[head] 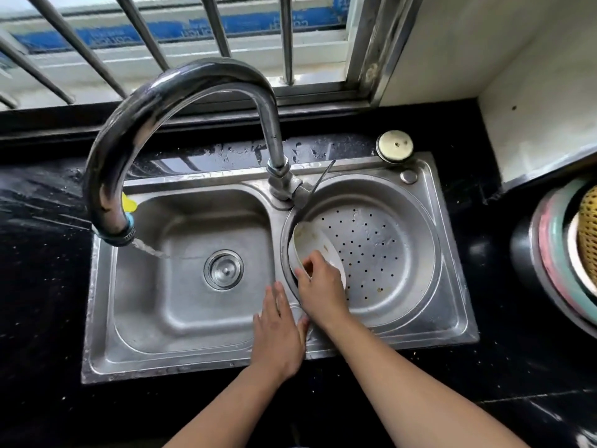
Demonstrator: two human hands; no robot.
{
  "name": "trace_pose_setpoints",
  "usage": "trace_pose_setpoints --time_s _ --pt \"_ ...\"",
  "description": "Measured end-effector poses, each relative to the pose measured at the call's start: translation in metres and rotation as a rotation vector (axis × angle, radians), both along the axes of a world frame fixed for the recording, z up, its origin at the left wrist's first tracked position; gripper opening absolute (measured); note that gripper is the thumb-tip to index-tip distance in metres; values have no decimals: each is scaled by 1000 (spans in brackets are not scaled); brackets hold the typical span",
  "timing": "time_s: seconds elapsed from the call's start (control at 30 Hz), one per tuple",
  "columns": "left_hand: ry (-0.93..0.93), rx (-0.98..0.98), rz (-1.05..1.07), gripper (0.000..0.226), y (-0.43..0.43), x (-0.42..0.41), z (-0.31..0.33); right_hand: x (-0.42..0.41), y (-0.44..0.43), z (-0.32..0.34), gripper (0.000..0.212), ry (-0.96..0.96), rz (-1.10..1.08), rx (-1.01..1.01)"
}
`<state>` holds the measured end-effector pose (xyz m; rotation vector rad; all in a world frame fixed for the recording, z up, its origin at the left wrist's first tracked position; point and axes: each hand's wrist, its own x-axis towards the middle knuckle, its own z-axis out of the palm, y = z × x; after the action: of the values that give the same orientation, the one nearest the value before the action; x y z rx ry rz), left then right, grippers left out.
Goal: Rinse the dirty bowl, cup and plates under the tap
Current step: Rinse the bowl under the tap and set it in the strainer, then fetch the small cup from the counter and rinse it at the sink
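Item: stained bowl (307, 244), tilted in perforated basin (381, 253), my right hand (319, 286) pinching its rim, left hand (279, 331) spread flat; I should lift squarely toward the running tap (122, 176).

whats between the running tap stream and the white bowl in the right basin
In the head view: the round steel drain plug, then the left hand on the steel divider.

A black, speckled bench (533, 350) carries a steel double sink (452, 324) set into it. Behind the sink the bench is wet, and a round metal cap (394, 145) sits at the sink's back right corner. At the far right edge a stack of basins (549, 263) rests on the bench.
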<state>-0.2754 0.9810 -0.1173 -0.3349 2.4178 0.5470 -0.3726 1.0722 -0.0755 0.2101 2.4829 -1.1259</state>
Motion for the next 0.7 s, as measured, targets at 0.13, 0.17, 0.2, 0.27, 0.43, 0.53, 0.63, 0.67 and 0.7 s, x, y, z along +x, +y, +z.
trace_pose_setpoints --time_s 0.13,0.17,0.2,0.27,0.43,0.53,0.63,0.67,0.7 --pt "3 -1 5 84 0 0 2 2 -5 -5 7 -26 -55 -44" --pt "6 0 4 85 0 1 2 2 -6 -5 12 -34 -62 -51" --pt "7 4 4 85 -1 1 3 2 -7 -5 16 -51 -66 -57" --pt "8 15 5 85 -1 0 4 2 -9 -5 21 -85 -71 -67" --pt "47 83 19 85 -6 2 4 2 -14 -5 25 -108 -91 -65" --pt "104 156 55 85 -11 4 6 3 -16 -7 25 -99 -79 -42" --pt "159 198 95 78 -22 9 12 3 -17 -8 25 -87 -61 -31" --pt "173 206 113 76 -27 11 15 4 -17 -7 28 -89 -50 -21" --pt "187 214 134 73 -33 14 19 5 -18 -4 31 -81 -41 13"
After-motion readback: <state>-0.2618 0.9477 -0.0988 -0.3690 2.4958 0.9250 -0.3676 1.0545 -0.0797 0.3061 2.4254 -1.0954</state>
